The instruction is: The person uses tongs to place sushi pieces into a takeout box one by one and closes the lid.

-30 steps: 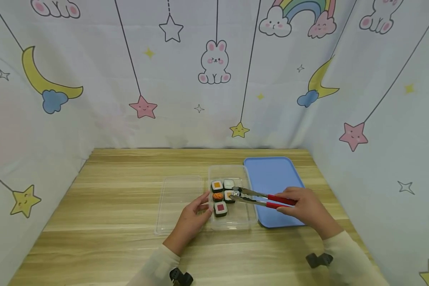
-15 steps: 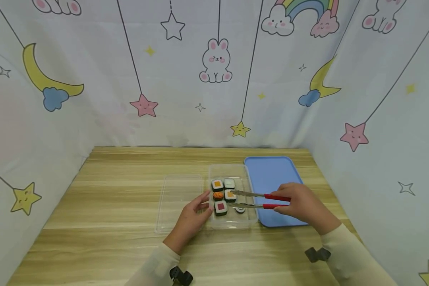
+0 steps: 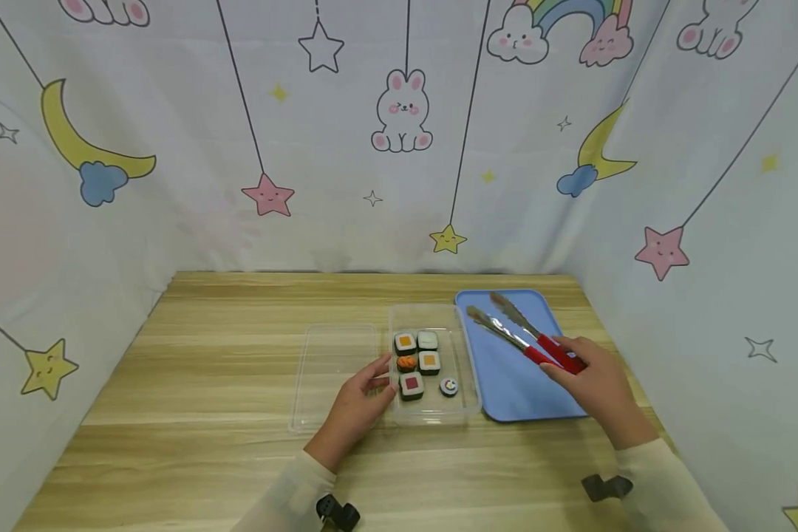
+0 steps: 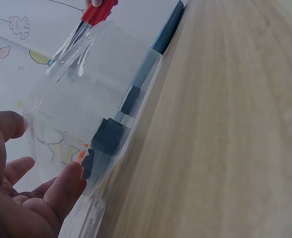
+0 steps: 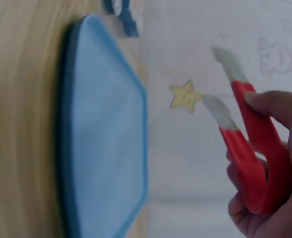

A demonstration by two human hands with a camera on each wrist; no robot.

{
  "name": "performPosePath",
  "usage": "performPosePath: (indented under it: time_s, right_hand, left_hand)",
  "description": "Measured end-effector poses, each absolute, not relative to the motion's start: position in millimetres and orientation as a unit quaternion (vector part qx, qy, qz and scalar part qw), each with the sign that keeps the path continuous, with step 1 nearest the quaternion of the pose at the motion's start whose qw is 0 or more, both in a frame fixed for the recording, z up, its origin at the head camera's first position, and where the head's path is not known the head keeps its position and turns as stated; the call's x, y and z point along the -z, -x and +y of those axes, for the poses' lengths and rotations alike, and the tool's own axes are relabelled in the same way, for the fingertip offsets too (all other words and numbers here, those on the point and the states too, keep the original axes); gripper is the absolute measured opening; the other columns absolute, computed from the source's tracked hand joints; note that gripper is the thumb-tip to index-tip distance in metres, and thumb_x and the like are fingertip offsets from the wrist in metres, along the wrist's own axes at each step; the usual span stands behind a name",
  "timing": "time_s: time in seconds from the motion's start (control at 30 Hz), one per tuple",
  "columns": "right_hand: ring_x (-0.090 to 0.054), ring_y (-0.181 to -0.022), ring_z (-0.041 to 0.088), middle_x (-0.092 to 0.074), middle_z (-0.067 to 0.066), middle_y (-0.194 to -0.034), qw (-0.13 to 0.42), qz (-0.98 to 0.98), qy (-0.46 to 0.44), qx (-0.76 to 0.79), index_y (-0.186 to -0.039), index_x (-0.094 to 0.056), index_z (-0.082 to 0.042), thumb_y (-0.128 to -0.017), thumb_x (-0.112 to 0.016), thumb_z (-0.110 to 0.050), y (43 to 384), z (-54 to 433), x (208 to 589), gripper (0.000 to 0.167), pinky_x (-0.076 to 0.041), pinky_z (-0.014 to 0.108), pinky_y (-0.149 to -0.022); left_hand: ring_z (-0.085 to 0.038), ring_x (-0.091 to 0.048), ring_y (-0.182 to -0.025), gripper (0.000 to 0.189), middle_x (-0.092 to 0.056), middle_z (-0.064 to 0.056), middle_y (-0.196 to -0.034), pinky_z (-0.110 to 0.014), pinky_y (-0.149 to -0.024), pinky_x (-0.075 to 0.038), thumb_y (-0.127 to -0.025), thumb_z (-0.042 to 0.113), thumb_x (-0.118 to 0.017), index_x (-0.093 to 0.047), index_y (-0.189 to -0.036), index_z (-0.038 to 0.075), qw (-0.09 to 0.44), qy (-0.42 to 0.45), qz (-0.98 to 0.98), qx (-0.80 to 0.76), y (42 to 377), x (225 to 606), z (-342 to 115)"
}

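My left hand (image 3: 355, 406) rests its fingertips against the left wall of a clear plastic box (image 3: 457, 358); in the left wrist view the fingers (image 4: 66, 186) are spread on that wall. Inside the box, square sushi rolls (image 3: 428, 362) and an orange-topped piece (image 3: 406, 363) stand in the left and middle part. A small round sushi roll (image 3: 448, 386) sits apart at the near right. My right hand (image 3: 598, 384) grips red-handled metal tongs (image 3: 550, 352) over the blue tray (image 3: 505, 391). Their arms are spread, with nothing between the tips.
A clear lid (image 3: 332, 373) lies on the wooden table (image 3: 226, 399), left of the box. The blue tray adjoins the box on its right. Behind and at both sides hangs a white printed curtain (image 3: 346, 236).
The tongs have let go of the small round roll, which now lies in the box. My right hand has swung them up and right over the tray. The left hand stays put.
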State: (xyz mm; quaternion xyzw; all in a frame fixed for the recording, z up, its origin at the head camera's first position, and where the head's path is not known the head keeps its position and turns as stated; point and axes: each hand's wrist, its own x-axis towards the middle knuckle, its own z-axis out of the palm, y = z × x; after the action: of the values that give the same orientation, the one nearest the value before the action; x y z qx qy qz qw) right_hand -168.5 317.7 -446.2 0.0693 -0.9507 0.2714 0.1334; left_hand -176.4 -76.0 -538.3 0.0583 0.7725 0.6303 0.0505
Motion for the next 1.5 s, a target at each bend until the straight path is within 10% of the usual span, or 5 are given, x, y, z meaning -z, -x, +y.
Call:
performPosePath:
  time_s: [0.47,1.07,1.3,1.5]
  right_hand:
    - [-0.064,-0.099,0.044,-0.066,0.031,-0.121,0.117,-0.950,0.149,-0.250,-0.140,-0.059,0.008,-0.098,-0.071,-0.039,168.1,395.5,491.5,0.064,-0.052,0.046,-0.072]
    - [-0.058,-0.104,0.055,-0.058,0.043,-0.122,0.046,-0.966,0.162,-0.195,-0.131,-0.054,0.020,-0.092,-0.075,-0.031,182.0,416.2,517.8,0.068,-0.047,0.065,-0.090]
    - [-0.048,-0.118,0.058,-0.051,0.041,-0.131,0.151,-0.951,0.128,-0.238,-0.139,-0.052,0.016,-0.100,-0.065,-0.031,177.6,372.2,486.8,0.062,-0.040,0.067,-0.098]
    - [-0.061,-0.118,0.035,-0.061,0.020,-0.134,0.185,-0.907,0.007,-0.377,-0.144,-0.059,0.000,-0.100,-0.071,-0.024,171.9,271.9,446.2,0.051,-0.051,0.042,-0.093]
  left_hand:
    - [-0.032,-0.064,-0.126,0.058,-0.059,-0.015,-0.145,-0.055,-0.104,-0.048,-0.100,0.018,-0.071,-0.052,-0.154,0.014,0.051,-0.070,0.767,-0.636,175.2,536.2,-76.4]
    - [-0.033,-0.064,-0.125,0.058,-0.060,-0.017,-0.143,-0.057,-0.104,-0.048,-0.099,0.018,-0.072,-0.053,-0.153,0.014,0.050,-0.073,0.766,-0.637,174.0,538.0,-73.5]
    - [-0.032,-0.064,-0.125,0.056,-0.060,-0.017,-0.144,-0.055,-0.104,-0.049,-0.100,0.017,-0.072,-0.054,-0.153,0.015,0.046,-0.072,0.768,-0.635,173.6,538.9,-75.4]
    - [-0.031,-0.060,-0.131,0.055,-0.059,-0.011,-0.146,-0.055,-0.104,-0.049,-0.099,0.017,-0.072,-0.055,-0.152,0.016,-0.002,-0.053,0.781,-0.623,175.8,534.3,-88.0]
